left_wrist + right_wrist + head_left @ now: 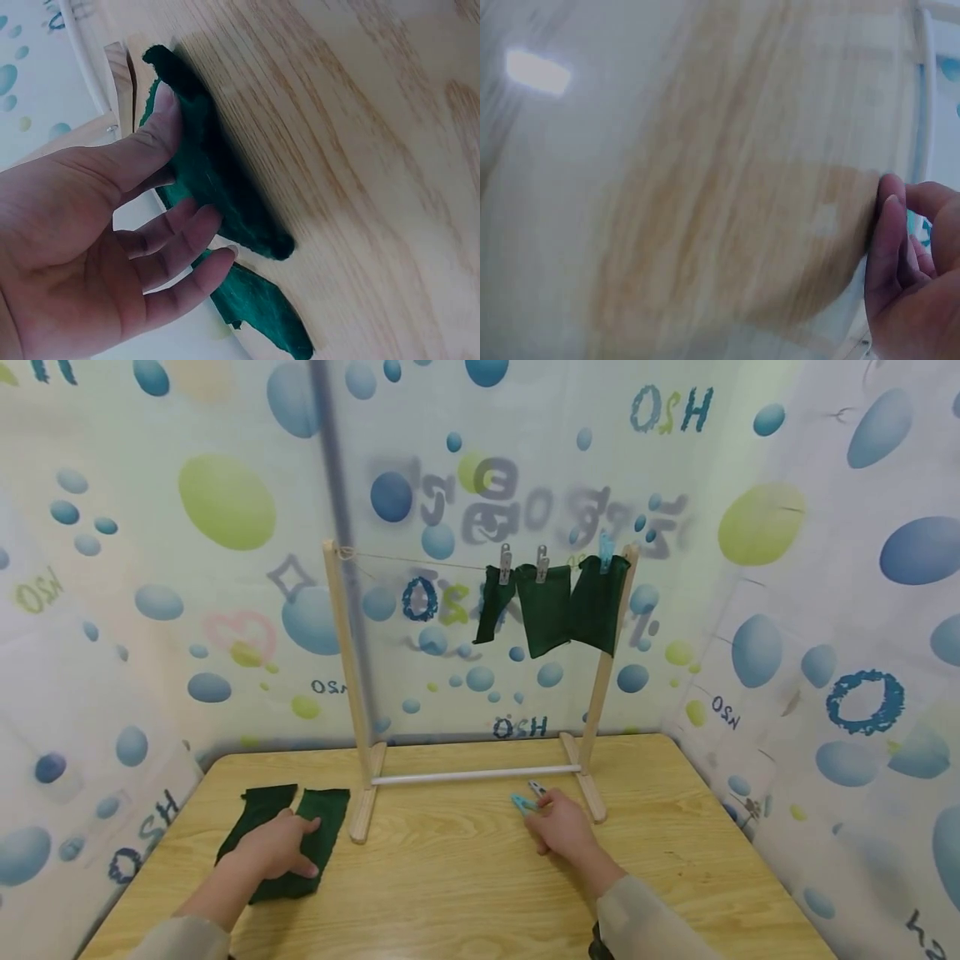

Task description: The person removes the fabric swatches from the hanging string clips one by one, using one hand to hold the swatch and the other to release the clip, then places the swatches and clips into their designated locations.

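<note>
Two dark green cloth pieces lie at the table's left, the nearer-in cloth point(330, 817) beside the other cloth point(258, 810). My left hand point(276, 847) is over them, thumb and fingers spread and relaxed. In the left wrist view, its thumb and fingertips touch one cloth point(225, 191); the second cloth point(262, 304) lies past the fingers. My right hand point(564, 828) is low over the table, thumb and index finger pinched together. At its fingertips are a blue clothespin point(521, 803) and a grey clothespin point(536, 788). The right wrist view mostly hides them behind the right hand point(907, 277).
A wooden drying stand point(347, 652) with a white crossbar point(480, 774) stands at the back of the table point(450, 877). From its string hang several green cloths point(545, 606), held by grey clips point(506, 564) and a blue clip point(606, 552). A patterned curtain surrounds the table.
</note>
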The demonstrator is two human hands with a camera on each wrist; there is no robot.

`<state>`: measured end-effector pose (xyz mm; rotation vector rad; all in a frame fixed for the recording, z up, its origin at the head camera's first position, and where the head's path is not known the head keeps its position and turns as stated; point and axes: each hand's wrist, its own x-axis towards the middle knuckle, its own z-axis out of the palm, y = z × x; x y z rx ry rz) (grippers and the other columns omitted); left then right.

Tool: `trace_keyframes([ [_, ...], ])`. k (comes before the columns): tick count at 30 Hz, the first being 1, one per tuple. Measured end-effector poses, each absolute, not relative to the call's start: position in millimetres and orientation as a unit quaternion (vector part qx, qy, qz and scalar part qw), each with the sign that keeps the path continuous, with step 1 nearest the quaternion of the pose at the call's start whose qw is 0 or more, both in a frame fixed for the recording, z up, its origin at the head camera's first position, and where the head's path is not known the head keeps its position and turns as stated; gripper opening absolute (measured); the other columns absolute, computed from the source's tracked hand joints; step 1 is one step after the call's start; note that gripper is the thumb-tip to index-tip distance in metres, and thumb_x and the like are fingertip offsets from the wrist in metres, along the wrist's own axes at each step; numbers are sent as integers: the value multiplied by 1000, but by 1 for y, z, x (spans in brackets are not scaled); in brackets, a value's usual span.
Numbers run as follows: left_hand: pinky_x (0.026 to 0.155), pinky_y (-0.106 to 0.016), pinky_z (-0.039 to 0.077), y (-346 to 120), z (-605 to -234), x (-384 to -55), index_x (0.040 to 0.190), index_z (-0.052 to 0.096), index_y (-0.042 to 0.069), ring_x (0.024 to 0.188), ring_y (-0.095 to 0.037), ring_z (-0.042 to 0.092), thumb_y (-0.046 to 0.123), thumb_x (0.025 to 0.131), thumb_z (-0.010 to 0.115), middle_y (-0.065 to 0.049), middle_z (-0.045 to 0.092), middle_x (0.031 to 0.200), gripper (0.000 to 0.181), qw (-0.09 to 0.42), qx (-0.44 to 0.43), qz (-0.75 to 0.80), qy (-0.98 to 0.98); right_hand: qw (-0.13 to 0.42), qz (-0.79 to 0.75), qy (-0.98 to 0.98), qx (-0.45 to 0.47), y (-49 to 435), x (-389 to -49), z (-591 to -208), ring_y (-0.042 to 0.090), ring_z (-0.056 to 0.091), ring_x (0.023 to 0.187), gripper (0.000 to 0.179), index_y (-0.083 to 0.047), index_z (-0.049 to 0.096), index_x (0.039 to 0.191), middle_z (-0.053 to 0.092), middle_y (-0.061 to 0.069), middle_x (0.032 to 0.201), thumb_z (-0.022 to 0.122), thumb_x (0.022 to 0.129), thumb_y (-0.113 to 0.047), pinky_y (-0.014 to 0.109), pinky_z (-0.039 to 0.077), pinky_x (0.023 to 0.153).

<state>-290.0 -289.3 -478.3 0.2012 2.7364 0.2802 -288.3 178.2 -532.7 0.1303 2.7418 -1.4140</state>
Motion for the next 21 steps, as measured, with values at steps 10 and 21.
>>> trace_keyframes([
  [10,104,-75,51,-288,-477,-290,157,55,-3,141,-70,46,35,83,96,-52,31,160,93,199,62,105,972,32,-400,913,70,160,-291,-532,13,61,43,33,-7,60,126,66,5,63,76,101,-23,23,49,41],
  [21,104,-75,52,-289,-477,-289,156,57,-3,143,-70,44,35,82,96,-52,30,161,92,193,68,106,973,31,-381,921,78,155,-290,-530,14,58,41,32,-5,58,126,64,6,57,71,106,-26,23,45,39],
])
